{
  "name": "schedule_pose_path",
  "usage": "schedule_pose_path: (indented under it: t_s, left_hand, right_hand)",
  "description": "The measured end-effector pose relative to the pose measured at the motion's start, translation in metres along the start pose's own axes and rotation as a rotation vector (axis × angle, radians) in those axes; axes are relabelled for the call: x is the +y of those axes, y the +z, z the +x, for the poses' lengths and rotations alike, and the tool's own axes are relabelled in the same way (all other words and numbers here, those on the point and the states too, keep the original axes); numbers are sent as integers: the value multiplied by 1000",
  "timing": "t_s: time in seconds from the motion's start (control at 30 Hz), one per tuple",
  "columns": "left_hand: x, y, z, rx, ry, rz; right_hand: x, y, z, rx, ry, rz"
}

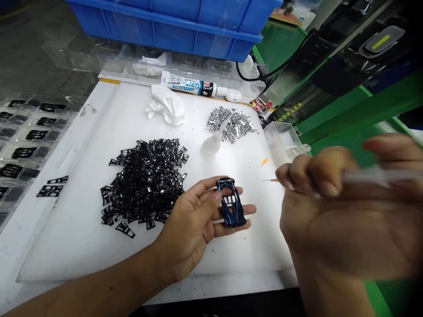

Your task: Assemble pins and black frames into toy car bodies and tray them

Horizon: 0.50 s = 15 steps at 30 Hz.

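Stretching over the tabletop [238, 287] goes a wide white board [89, 136], a big blue bin [172, 24] towering past its far edge! On the board, a dense heap of black parts [148, 185] spreads left of centre. Into view, the right hand [346, 215], blurred, fingers curled around a slim pale object [380, 176] too smeared to name. And the left hand [194, 220] has it pinched, thumb above, fingers fanned beneath! Beyond, a scatter of silver pieces [244, 125] glitters. There's that dark-blue toy car body [231, 204], held over the board, right of the heap. Tiniest of all, an orange tip [265, 161] near the right hand.
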<state>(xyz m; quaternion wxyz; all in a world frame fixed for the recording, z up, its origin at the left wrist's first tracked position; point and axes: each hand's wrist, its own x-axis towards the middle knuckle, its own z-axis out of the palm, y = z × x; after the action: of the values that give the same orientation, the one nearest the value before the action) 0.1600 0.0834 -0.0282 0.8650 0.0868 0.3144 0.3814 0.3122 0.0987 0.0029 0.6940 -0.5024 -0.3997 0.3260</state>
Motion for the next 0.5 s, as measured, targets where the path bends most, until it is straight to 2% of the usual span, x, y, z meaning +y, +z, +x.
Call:
schedule_pose_path:
  t_s: [0.07,0.13,0.27,0.33,0.5]
  left_hand:
    - [1,1,-1,16,5,6]
    - [1,1,-2,16,10,8]
    - [0,0,-2,-27,17,14]
    - [0,0,-2,-37,19,-1]
    - [-1,0,-4,-7,7,-24]
  right_hand:
    - [10,-2,7,7,106,26]
    - [11,-1,11,-63,213,31]
    - [-14,6,8,-146,202,206]
    - [-24,9,3,-186,278,294]
    - [-14,12,-11,-175,415,334]
